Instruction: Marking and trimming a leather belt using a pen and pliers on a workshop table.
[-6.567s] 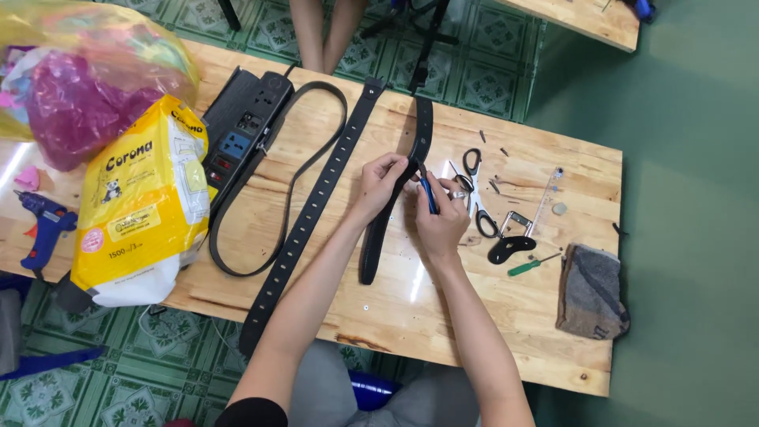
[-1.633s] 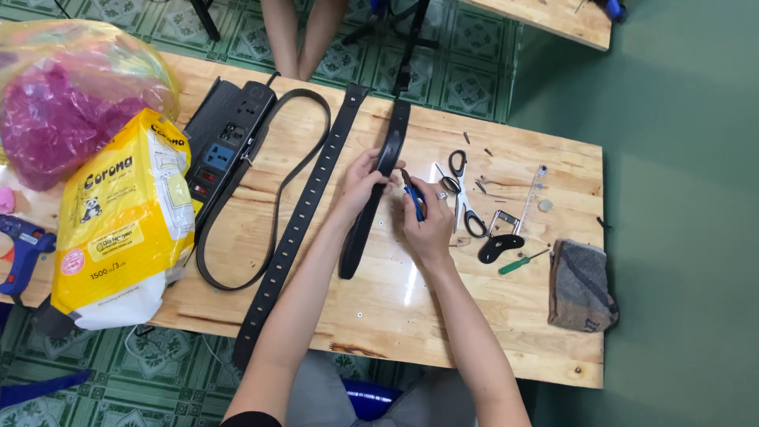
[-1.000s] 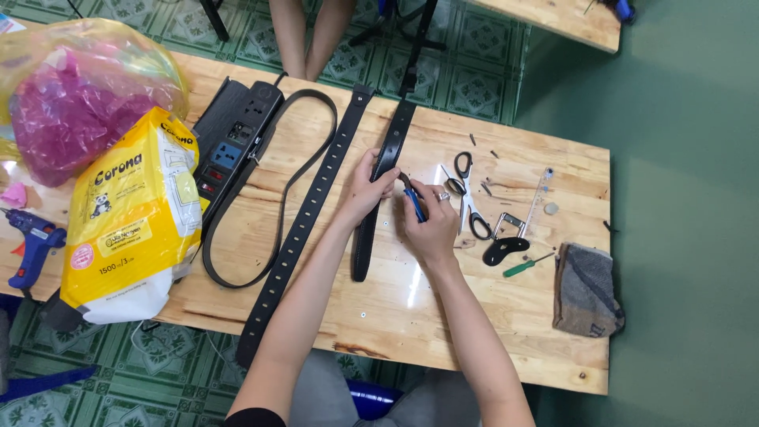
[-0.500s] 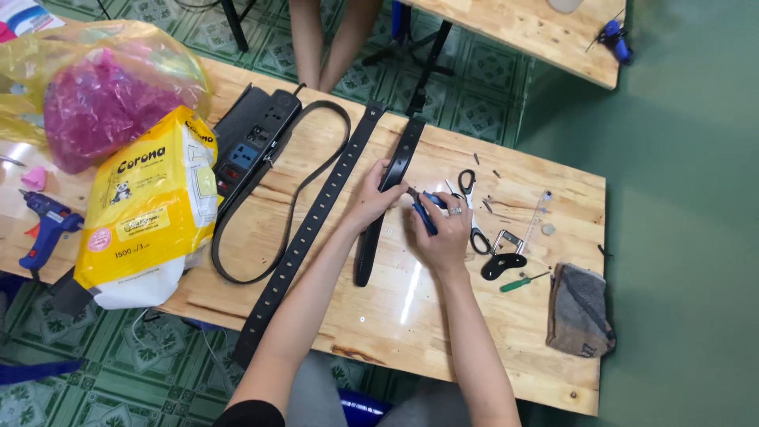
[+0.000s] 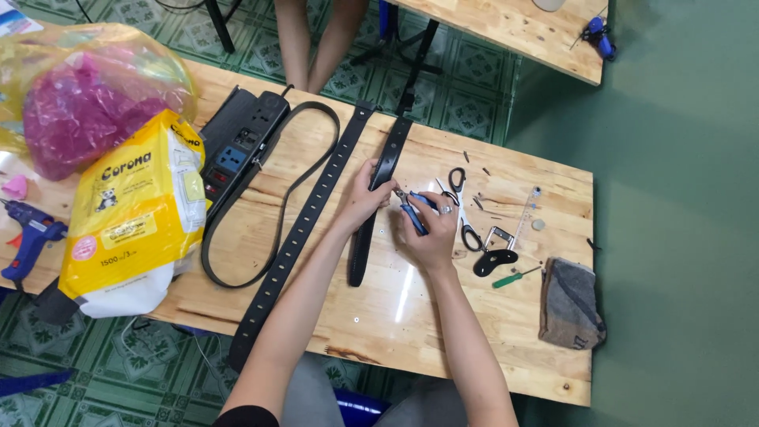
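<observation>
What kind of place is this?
Probably a small craft workshop: a plain wooden table carries long black leather straps, black-handled scissors and a blue glue gun, while the right hand grips blue-handled pliers.

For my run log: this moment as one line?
left hand: holds black strap | right hand: blue-handled pliers at strap | scissors beside

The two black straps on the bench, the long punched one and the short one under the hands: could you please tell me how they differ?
The long strap is wider and runs from the far edge of the table past its near edge; the short strap ends on the wood. The long strap shows a row of holes; the short strap shows none. The long strap lies untouched; the left hand holds the short strap while the right hand brings blue-handled pliers to it. Both are black and lie flat, roughly parallel.
</observation>
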